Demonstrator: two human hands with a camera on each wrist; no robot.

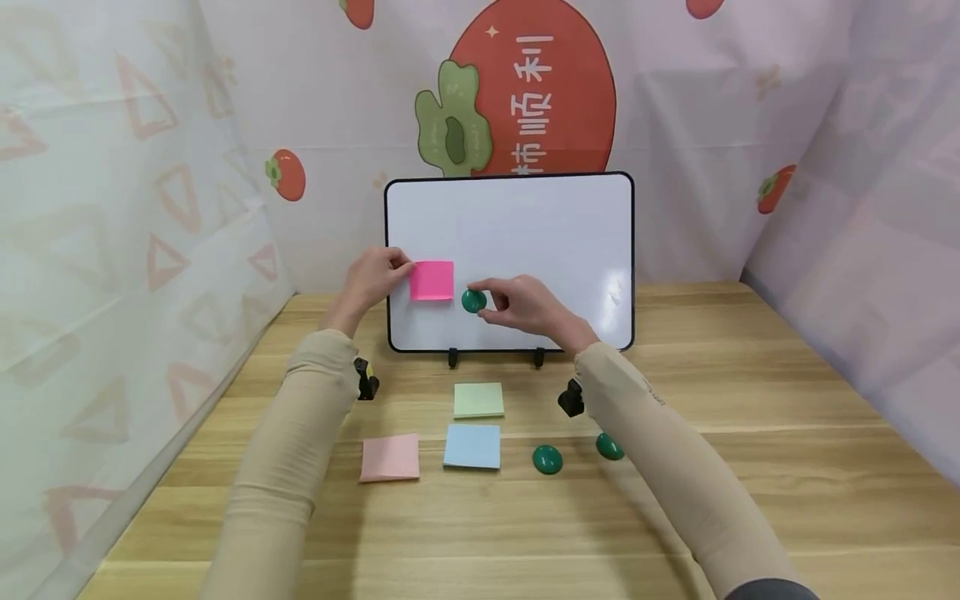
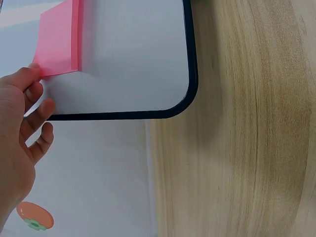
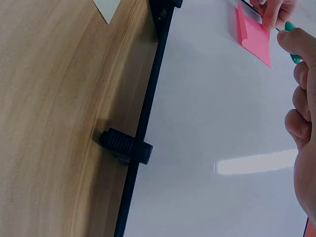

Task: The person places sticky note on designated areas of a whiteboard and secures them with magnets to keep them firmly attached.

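Note:
A bright pink sticky note (image 1: 432, 281) lies against the left part of the whiteboard (image 1: 517, 225). My left hand (image 1: 372, 277) pinches its left edge between thumb and finger; in the left wrist view the note (image 2: 57, 42) has one edge bent. My right hand (image 1: 528, 304) holds a round green magnet (image 1: 473, 301) between thumb and forefinger, just right of the note. In the right wrist view the magnet (image 3: 295, 58) is partly hidden behind the thumb. Whether it touches the board I cannot tell.
Pale green (image 1: 478, 401), blue (image 1: 472, 447) and light pink (image 1: 390, 458) sticky pads lie on the wooden table (image 1: 465, 542). Two more green magnets (image 1: 547, 459) sit to their right, one beside my right sleeve. Black feet (image 1: 453, 357) support the whiteboard.

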